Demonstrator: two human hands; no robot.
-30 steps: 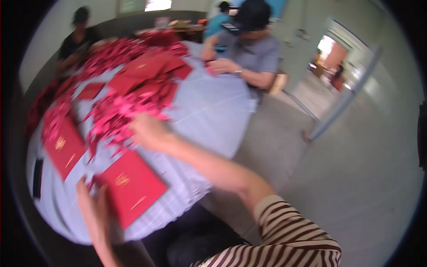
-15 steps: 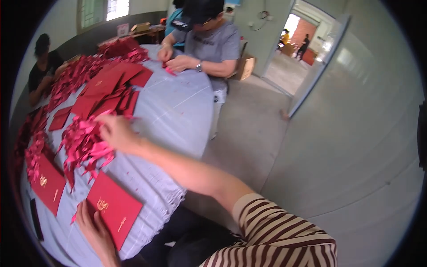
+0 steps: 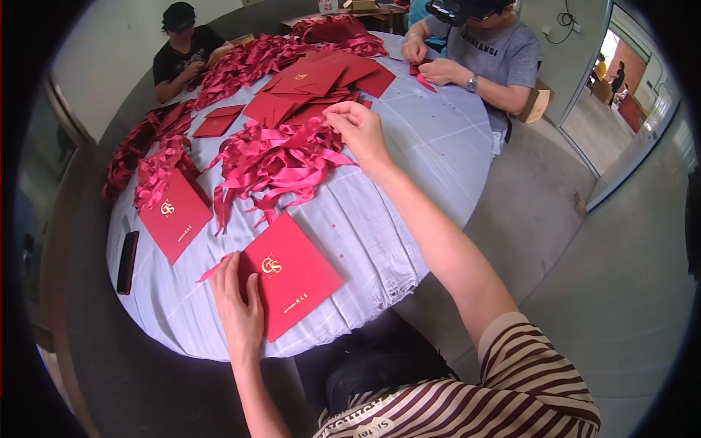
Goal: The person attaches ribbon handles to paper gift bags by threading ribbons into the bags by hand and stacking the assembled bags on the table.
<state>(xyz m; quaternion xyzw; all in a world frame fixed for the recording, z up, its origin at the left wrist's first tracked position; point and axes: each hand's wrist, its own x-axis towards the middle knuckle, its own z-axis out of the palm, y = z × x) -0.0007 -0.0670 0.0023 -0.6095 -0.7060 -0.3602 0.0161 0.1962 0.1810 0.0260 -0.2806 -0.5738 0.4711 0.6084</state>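
A square red card folder [image 3: 301,274] with gold print lies near the table's front edge. Along its left side rests my left hand [image 3: 239,303], fingers stretched out and thumb against the folder; a bit of pink ribbon [image 3: 212,271] sticks out beside the fingers. My right arm reaches over the table. At the far right edge of a tangled heap of pink-red satin ribbons [image 3: 281,164], my right hand [image 3: 358,133] is closed in a pinch on a ribbon strand, partly hidden by the fingers.
Another red folder [image 3: 175,219] lies to the left, ribbons on its top, near a black phone [image 3: 128,263]. Stacked red folders [image 3: 307,84] and more ribbons [image 3: 248,64] fill the table's far side. Two people [image 3: 485,58] [image 3: 186,55] work across the table. A door [image 3: 635,157] stands open at right.
The view has swung left, so the table sits further right in the picture. My right hand has moved to the heap's right edge. My left hand stays at the folder.
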